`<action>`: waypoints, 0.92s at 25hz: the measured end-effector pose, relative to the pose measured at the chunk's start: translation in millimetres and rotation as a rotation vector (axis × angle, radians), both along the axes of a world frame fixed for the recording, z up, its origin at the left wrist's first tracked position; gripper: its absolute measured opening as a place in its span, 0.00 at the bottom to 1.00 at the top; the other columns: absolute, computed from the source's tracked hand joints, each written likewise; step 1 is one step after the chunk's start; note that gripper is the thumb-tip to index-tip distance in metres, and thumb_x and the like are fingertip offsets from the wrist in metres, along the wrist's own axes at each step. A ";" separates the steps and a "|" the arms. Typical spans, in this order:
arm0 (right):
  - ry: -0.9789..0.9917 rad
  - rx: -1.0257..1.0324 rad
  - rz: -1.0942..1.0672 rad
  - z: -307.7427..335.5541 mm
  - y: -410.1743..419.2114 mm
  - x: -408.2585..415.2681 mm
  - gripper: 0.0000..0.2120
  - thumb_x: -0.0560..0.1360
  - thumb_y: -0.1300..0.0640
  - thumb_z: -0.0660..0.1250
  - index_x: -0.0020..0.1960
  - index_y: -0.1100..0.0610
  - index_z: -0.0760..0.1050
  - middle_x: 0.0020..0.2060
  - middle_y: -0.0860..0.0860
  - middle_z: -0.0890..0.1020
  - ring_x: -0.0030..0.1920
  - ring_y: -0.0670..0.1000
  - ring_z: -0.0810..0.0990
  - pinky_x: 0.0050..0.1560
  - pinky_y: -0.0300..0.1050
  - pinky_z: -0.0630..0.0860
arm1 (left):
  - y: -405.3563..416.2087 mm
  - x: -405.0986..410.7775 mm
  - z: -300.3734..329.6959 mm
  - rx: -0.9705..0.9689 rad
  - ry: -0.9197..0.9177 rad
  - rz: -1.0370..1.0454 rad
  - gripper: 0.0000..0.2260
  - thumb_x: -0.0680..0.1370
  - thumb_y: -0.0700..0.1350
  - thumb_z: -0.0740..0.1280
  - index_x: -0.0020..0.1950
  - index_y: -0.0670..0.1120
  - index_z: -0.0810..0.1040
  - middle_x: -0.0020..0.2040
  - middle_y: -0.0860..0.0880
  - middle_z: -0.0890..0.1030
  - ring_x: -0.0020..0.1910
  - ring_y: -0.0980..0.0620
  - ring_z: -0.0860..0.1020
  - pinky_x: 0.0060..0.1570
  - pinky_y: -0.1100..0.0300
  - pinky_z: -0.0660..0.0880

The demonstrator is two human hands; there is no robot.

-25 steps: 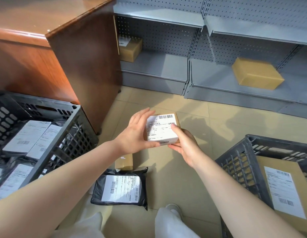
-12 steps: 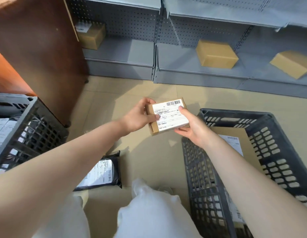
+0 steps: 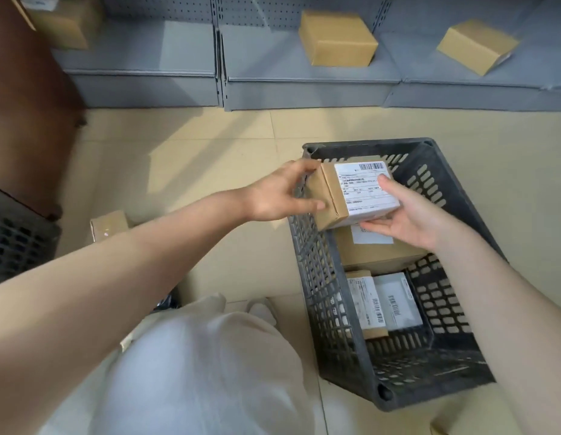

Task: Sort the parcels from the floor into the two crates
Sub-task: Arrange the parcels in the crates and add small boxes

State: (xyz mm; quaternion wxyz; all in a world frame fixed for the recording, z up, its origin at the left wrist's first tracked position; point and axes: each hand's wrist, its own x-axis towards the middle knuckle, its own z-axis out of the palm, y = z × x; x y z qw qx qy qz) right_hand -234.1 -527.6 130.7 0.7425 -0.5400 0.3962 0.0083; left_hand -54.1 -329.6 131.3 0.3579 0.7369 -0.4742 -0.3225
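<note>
- Head view: box (image 3: 351, 196) now over right crate (image 3: 313, 277); earlier left of its rim.
- Left hand (image 3: 279, 196), right hand (image 3: 408, 215) fingers both clasp box.
- Left crate (image 3: 19, 243) mostly gone from view.

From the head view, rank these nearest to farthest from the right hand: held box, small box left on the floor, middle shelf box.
1. Held box: in the right hand, over the crate.
2. Floor box: far left, beyond the left arm.
3. Shelf box: top, on the grey shelf.

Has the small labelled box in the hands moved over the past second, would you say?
Yes: the small box, earlier over bare floor, now sits above the right crate.
</note>
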 end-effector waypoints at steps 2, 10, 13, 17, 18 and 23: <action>0.010 0.053 -0.055 -10.0 -18.8 -36.1 0.21 0.78 0.47 0.66 0.69 0.51 0.72 0.61 0.55 0.82 0.61 0.55 0.81 0.62 0.57 0.77 | -9.8 -17.6 -12.0 0.057 -0.142 -0.141 0.33 0.77 0.51 0.70 0.77 0.49 0.59 0.75 0.48 0.64 0.73 0.52 0.61 0.70 0.60 0.61; 0.404 -0.020 0.064 -43.6 -64.8 -138.6 0.49 0.47 0.46 0.86 0.64 0.58 0.76 0.56 0.59 0.84 0.61 0.58 0.81 0.54 0.56 0.77 | -19.2 -30.6 -37.5 0.229 -0.479 -0.411 0.22 0.81 0.54 0.62 0.75 0.56 0.65 0.79 0.52 0.57 0.79 0.54 0.46 0.76 0.44 0.48; 0.542 -0.147 0.181 -57.6 -78.3 -149.5 0.53 0.37 0.44 0.86 0.61 0.53 0.78 0.53 0.59 0.85 0.60 0.58 0.79 0.54 0.54 0.75 | -14.9 -29.9 -44.1 0.263 -0.488 -0.428 0.21 0.81 0.53 0.61 0.74 0.56 0.66 0.79 0.53 0.57 0.79 0.52 0.50 0.76 0.47 0.49; 0.648 -0.261 0.302 -76.3 -73.1 -143.9 0.38 0.62 0.55 0.82 0.70 0.52 0.72 0.54 0.56 0.84 0.59 0.55 0.78 0.56 0.52 0.75 | -10.7 -29.9 -46.5 0.260 -0.395 -0.415 0.20 0.81 0.50 0.62 0.74 0.56 0.67 0.80 0.54 0.55 0.78 0.52 0.56 0.75 0.51 0.53; 0.646 -0.263 0.301 -82.7 -70.4 -141.4 0.35 0.65 0.58 0.80 0.70 0.52 0.72 0.54 0.56 0.83 0.59 0.54 0.78 0.59 0.53 0.74 | -10.1 -29.4 -46.6 0.255 -0.375 -0.410 0.20 0.81 0.49 0.62 0.74 0.56 0.67 0.80 0.54 0.55 0.77 0.52 0.58 0.75 0.53 0.55; 0.592 -0.283 0.306 -104.5 -53.6 -122.2 0.32 0.66 0.57 0.80 0.65 0.50 0.70 0.55 0.55 0.82 0.58 0.54 0.78 0.61 0.54 0.73 | -8.9 -27.1 -49.8 0.236 -0.301 -0.398 0.20 0.81 0.45 0.63 0.74 0.54 0.67 0.80 0.55 0.54 0.77 0.54 0.59 0.69 0.64 0.55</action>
